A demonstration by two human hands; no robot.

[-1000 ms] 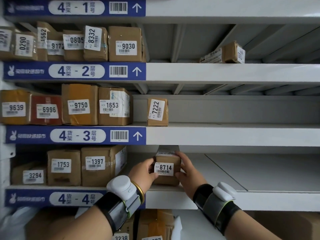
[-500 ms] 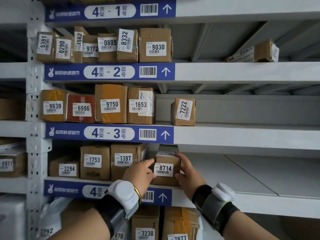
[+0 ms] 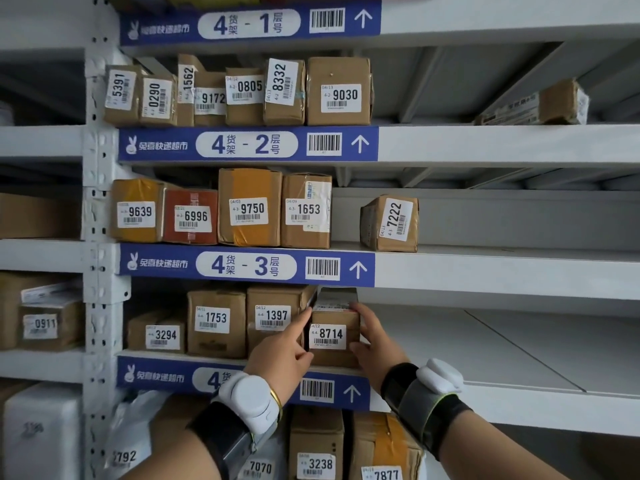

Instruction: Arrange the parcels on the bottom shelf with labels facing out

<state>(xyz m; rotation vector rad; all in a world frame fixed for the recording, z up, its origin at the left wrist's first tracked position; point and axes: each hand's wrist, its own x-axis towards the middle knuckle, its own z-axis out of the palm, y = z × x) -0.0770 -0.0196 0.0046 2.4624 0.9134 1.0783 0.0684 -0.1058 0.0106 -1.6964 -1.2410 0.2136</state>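
Observation:
A small brown parcel labelled 8714 (image 3: pixel 333 337) stands upright on the shelf marked 4-4 (image 3: pixel 485 386), its label facing me. My left hand (image 3: pixel 282 355) presses on its left side, squeezed between it and parcel 1397 (image 3: pixel 273 317). My right hand (image 3: pixel 375 344) holds its right side. Parcels 1753 (image 3: pixel 215 320) and 3294 (image 3: pixel 161 336) stand further left on the same shelf, labels facing out. Below that shelf, parcels 3238 (image 3: pixel 317 452), 7877 (image 3: pixel 384 455) and 7070 (image 3: pixel 259 467) show their labels.
The upper shelves 4-2 and 4-3 hold several labelled parcels, with parcel 7222 (image 3: pixel 391 223) standing alone and a long box (image 3: pixel 533 105) lying at the upper right. The right part of shelf 4-4 is bare. A white upright post (image 3: pixel 98 237) bounds the left.
Parcel 8714 has slid left until it sits close against parcel 1397, both hands still on it. My view has moved in closer and shifted left.

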